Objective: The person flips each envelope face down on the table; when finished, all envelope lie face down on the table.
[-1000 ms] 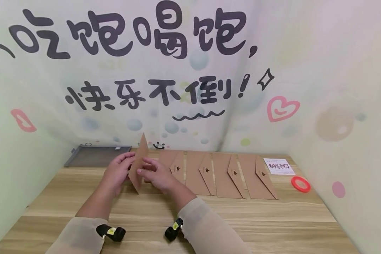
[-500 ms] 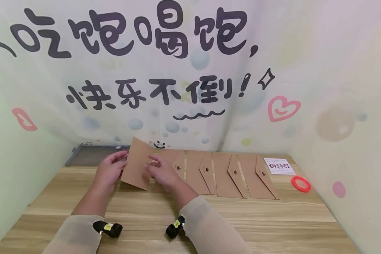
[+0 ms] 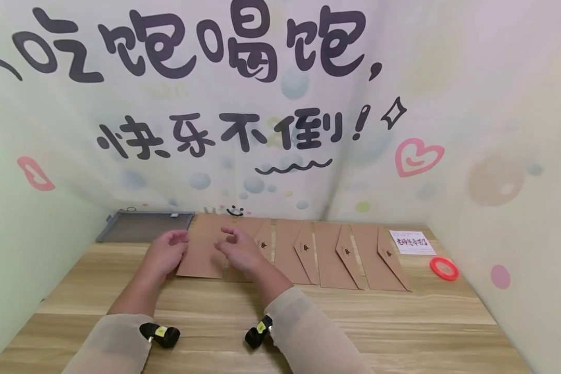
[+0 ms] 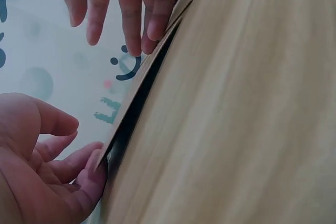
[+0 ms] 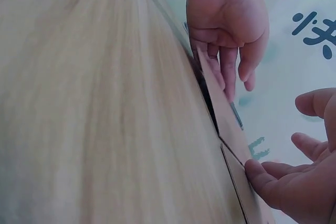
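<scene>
White cloth backdrop [image 3: 262, 98] above five brown paper envelopes [image 3: 287, 254]

The backdrop, printed with bold black Chinese characters, pale bubbles and a pink heart outline, fills most of the head view. Below it spreads a light brown wood-grain table [image 3: 205, 306]. A beige left sleeve [image 3: 109, 348] and a beige right sleeve [image 3: 315, 337] reach in from the near side.

The five envelopes form a row along the far part of the table. Beyond the row's left end lies a flat, dark grey rectangular pouch [image 3: 145, 227].

The leftmost envelope [image 3: 201, 254] shows a plain brown face and sits between the two hands; the wrist views show a dark gap beneath its near edge. The left hand [image 3: 168, 252] has its fingers loosely bent at this envelope's left edge, its thumb apart from the paper. The right hand [image 3: 240, 249] is relaxed, thumb and fingers apart, over the second envelope; whether it presses the paper I cannot tell.

Past the row's right end lies a white square card [image 3: 413, 242] with dark lettering. A small black camera sits at each cuff, the left one [image 3: 168, 336] and the right one [image 3: 257, 335] each bearing a yellow label. Near the card rests a bright red ring [image 3: 433, 267]. Tiny black crowns mark the visible flaps.
</scene>
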### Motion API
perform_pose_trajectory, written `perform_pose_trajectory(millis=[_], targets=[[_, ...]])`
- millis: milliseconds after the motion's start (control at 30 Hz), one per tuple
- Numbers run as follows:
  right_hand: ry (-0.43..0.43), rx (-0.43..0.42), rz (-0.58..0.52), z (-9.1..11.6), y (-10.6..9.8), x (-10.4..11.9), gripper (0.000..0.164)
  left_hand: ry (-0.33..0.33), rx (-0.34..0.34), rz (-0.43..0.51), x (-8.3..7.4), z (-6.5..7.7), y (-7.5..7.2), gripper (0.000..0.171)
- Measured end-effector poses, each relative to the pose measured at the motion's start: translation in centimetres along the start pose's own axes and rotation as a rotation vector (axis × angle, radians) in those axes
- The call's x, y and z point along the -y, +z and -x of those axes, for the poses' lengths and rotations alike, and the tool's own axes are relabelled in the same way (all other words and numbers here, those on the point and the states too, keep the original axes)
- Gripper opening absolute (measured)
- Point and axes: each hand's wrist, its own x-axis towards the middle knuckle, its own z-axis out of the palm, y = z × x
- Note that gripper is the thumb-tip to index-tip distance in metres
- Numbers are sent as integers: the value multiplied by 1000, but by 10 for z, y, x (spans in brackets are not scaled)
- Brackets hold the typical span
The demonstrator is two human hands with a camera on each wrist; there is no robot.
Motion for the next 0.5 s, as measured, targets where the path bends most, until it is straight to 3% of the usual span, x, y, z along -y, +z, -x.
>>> perform_pose_trajectory(millis=[167, 267, 367, 500], targets=[[1, 21, 16, 1, -2, 3, 54, 22, 17, -140, -1, 1, 0, 52], [3, 49, 12, 3, -8, 7, 54, 27, 18, -173, -3, 1, 1, 52], [-6, 69, 14, 5, -17, 12, 52, 25, 3, -152, -7, 2, 3, 53], [-29, 63, -40, 6, -32, 12, 49, 27, -13, -6, -14, 2, 11, 52]])
